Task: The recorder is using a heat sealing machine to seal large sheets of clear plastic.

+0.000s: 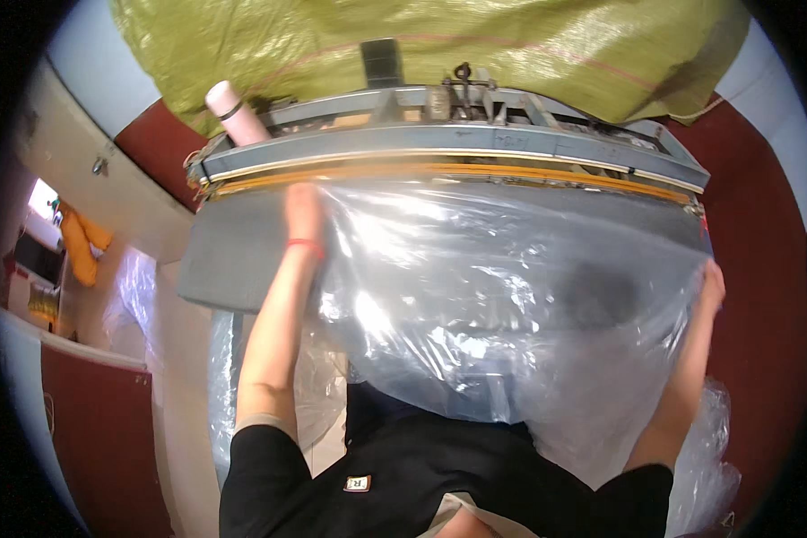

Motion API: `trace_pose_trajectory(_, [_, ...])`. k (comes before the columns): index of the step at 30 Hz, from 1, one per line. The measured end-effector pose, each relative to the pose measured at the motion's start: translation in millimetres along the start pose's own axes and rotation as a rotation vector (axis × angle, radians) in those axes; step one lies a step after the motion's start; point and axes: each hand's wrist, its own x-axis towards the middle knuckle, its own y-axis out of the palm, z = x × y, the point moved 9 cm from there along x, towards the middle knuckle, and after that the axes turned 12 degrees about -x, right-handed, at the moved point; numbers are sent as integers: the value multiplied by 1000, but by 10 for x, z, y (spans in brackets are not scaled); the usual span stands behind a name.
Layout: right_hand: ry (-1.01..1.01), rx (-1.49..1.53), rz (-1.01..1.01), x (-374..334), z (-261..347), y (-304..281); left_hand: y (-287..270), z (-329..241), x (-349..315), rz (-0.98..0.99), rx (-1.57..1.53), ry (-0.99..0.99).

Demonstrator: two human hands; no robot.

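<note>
— Where is the left hand (303,211)?

— On the left edge of the clear plastic bag (502,305), fingers pressed flat on it just below the sealing machine's bar (448,148). I cannot tell whether it pinches the film. A red band circles that wrist.

— And the bag itself?

— Spread wide across the grey table (233,255) in front of the bar, its far edge right against the bar's orange strip, the rest sagging toward the person.

— The right hand (712,285)?

— At the bag's right edge, curled round the film, gripping it.

— Open room?

— Bare grey table left of the bag; red floor (762,269) right of it. A yellow-green tarp (439,45) hangs behind the bar.
</note>
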Motion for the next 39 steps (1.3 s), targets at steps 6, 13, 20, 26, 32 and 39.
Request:
trace_pose_trajectory(6, [-373,-302,-10,165,328,1519,-580,-180,333,-300,333,275])
trace_pose_trajectory(13, [-315,-154,-81,132,550,1958,-580,81,649,-230,117,94])
trace_pose_trajectory(20, [-276,-174,-135,-1,812,1974,-1092,308,861,-415,256,87])
trace_pose_trajectory(26, [-154,-75,-28,75,642,1875,-942,294,694,-545,-86,16])
trace_pose_trajectory(32, [-581,-256,-31,-563,1504,1325,-438,-243,373,114,-161,-41])
trace_pose_trajectory(39, [-336,-690,-646,-1092,-424,-1365,-1334,-1574,-881,-205,-123,318])
